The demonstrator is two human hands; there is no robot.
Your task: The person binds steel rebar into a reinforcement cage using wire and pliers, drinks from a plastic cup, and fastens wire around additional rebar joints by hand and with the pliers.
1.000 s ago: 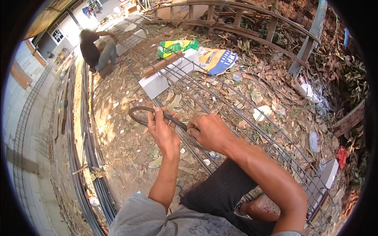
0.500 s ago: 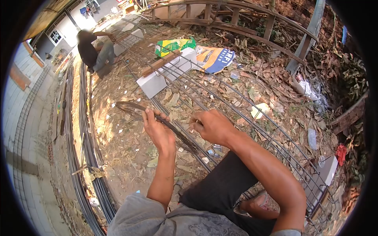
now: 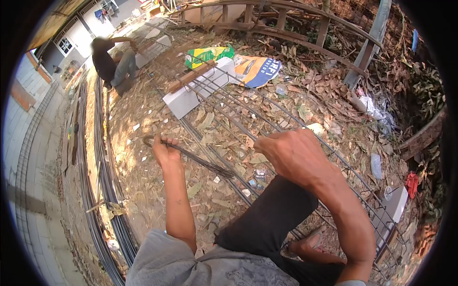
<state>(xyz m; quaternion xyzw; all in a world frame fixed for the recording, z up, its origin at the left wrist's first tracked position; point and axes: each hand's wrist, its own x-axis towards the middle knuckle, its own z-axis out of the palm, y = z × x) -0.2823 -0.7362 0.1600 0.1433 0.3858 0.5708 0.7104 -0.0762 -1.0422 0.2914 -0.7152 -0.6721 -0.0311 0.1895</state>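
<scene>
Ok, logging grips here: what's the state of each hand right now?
Left hand: closed, holding a bundle of thin wire.
Right hand: curled closed; whether it pinches anything cannot be told.

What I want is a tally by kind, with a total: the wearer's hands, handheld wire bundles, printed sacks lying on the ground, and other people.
Wearer's hands: 2 (left hand, right hand)
Wire bundle in hand: 1
Printed sacks: 2 (green-and-yellow sack, blue-and-orange sack)
Other person: 1
Total: 6
</scene>
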